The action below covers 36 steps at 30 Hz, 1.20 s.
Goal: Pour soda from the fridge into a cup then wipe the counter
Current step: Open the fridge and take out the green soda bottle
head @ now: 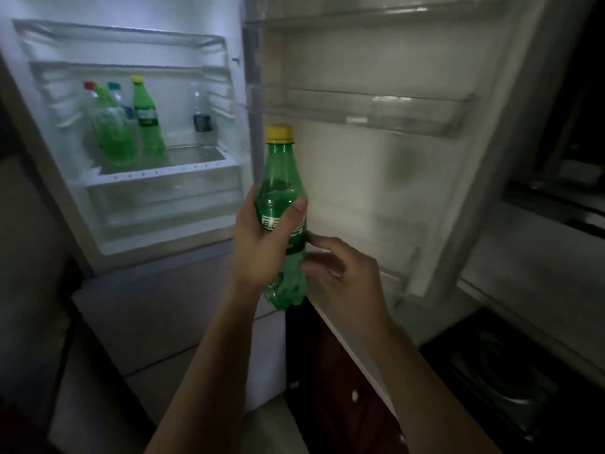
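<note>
Green soda bottle (284,221) upright, left hand (262,244) wrapped round its label, right hand (340,267) fingertips touching at 3 o'clock, cap (279,133) still on: I'd keep it vertical, shut fridge door (376,178) with the right.

Glossy green see-through plastic soda bottle (284,178) with a matt yellow cap (279,133); smooth white fridge (235,34) walls.

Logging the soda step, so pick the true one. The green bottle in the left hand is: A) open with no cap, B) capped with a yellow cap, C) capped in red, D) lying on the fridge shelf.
B: the green bottle held upright in the left hand has its yellow cap on.
</note>
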Motion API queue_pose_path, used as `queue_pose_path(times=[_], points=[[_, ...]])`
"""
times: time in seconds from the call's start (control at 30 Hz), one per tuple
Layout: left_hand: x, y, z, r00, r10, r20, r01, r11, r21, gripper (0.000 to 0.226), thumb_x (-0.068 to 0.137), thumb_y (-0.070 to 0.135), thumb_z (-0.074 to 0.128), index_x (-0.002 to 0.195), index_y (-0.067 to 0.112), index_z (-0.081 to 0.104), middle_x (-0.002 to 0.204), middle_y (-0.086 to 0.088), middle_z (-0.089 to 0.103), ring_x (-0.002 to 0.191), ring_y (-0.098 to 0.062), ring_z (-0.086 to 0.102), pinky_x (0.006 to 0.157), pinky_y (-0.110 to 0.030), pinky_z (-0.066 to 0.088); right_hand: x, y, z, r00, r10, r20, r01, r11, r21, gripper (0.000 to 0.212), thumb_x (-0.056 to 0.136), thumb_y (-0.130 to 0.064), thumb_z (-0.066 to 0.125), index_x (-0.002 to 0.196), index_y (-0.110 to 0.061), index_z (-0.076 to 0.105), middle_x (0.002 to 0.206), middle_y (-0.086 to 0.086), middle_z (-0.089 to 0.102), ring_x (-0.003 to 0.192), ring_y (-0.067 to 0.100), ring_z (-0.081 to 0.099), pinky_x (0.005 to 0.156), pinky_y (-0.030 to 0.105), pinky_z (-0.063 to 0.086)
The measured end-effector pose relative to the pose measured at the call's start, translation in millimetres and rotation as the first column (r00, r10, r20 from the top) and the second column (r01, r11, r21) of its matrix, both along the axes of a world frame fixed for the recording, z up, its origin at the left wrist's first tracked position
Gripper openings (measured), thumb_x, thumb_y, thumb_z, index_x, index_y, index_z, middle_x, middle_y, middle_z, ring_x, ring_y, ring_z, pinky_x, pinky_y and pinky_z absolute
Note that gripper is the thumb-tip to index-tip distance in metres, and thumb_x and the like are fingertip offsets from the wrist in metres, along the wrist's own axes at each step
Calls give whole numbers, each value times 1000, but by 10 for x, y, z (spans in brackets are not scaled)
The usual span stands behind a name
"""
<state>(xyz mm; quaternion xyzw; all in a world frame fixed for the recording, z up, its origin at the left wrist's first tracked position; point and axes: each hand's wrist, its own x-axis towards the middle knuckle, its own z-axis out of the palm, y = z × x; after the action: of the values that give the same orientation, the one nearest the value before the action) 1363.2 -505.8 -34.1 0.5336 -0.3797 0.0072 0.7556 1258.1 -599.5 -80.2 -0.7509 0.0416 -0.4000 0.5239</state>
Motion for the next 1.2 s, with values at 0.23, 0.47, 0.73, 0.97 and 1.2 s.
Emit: queue_pose_path(times=[0.23,0.47,0.73,0.97,1.2], points=[[-943,-495,260,986,-128,109,121,991,65,44,81,44,69,106,9,62,93,-11,68,85,-21,68,76,-43,55,-1048,-345,159,980,-174,94,166,982,86,38,79,-2,77,104,-29,70,100,-11,75,93,12,72,89,28,55],[-2109,-1037,88,941,-305,148,297,952,75,35,83,41,69,102,13,57,86,-5,63,78,-14,62,68,-30,53,-2331,-745,38,943,-324,80,322,946,39,46,78,-9,80,119,-26,67,113,-10,72,104,11,69,92,28,54],[-3266,-1730,-231,879,-469,91,452,878,157,40,83,47,70,108,17,61,95,-8,67,89,-26,68,75,-48,57,-3592,-1142,-272,850,-526,14,526,850,-11,56,85,-15,74,137,-12,56,127,0,66,110,10,67,94,35,56],[-4087,-2107,-340,682,-716,148,700,698,151,29,86,34,67,104,14,56,85,4,64,78,-17,65,67,-27,53,-4441,-1086,-326,672,-741,13,740,672,19,58,86,-10,74,139,-16,54,123,-2,68,114,10,64,92,37,56],[-4842,-2147,-562,343,-929,140,927,359,107,37,85,34,67,105,6,55,86,-1,64,77,-21,66,66,-33,55,-5075,-544,-457,380,-925,-1,924,379,61,57,82,-6,76,135,-17,58,118,3,69,111,14,66,92,37,56]])
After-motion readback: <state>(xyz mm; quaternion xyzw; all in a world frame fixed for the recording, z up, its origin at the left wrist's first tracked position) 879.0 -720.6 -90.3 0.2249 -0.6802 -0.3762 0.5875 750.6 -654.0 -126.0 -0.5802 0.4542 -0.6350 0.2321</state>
